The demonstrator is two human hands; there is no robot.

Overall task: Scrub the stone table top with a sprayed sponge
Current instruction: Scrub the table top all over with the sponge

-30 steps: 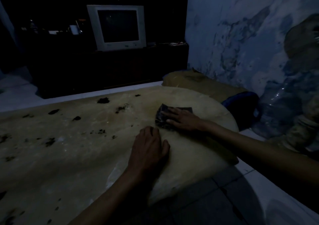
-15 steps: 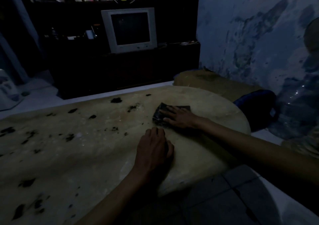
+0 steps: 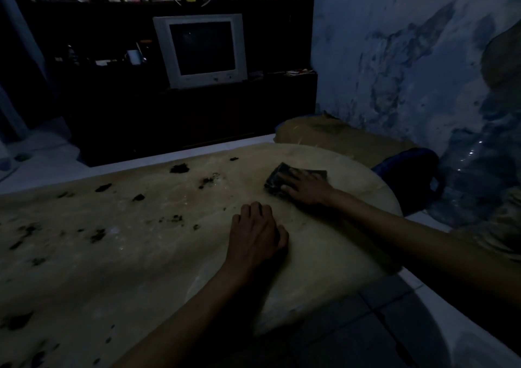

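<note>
A pale stone table top (image 3: 127, 254) with dark blotches fills the lower left of the dim view. Near its far right edge lies a dark rectangular sponge (image 3: 275, 180). My right hand (image 3: 306, 188) lies flat on the sponge, fingers straight and pressing it onto the stone. My left hand (image 3: 256, 236) rests on the table nearer to me, palm down with fingers loosely bent, holding nothing. The two hands are a short way apart.
A grey CRT television (image 3: 201, 50) stands on a dark cabinet behind the table. A tan cushion (image 3: 338, 136) and a dark blue bag (image 3: 408, 181) lie past the table's right edge by a stained blue wall. Tiled floor (image 3: 394, 325) shows at lower right.
The sponge under my right hand has slid a little away from me toward the table's far edge. My left hand stays in place. The view has shifted slightly.
</note>
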